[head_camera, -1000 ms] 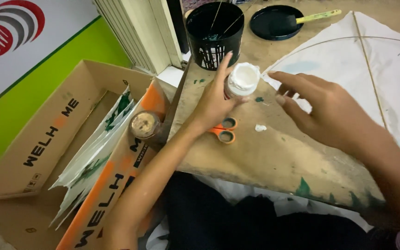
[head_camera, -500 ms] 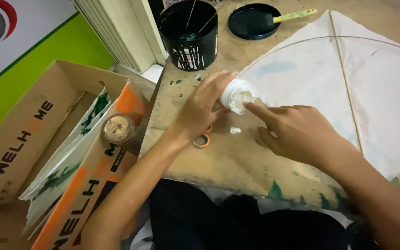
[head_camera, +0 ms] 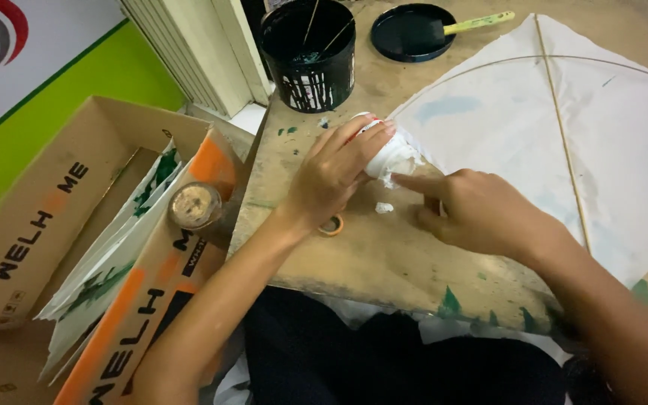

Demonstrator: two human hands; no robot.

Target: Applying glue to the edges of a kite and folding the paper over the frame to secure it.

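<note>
The left hand [head_camera: 335, 176] holds its grip closed around a small white jar [head_camera: 385, 154], tipped on the desk [head_camera: 369, 255] at the kite's [head_camera: 504, 127] left corner, while the right hand [head_camera: 481, 214], just right of it, points one finger [head_camera: 414, 182] at the jar's mouth, its other fingers curled in.

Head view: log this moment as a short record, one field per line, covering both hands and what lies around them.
Left hand: left hand grips a small white tub, tipped on its side
Right hand: right hand has its forefinger stretched to the tub's mouth
Work surface: worn wooden board
On the board: white paper kite with thin sticks, black bucket, black lid with a brush on it, orange tape roll, white blob
Beside the board: open cardboard box holding more kites
</note>
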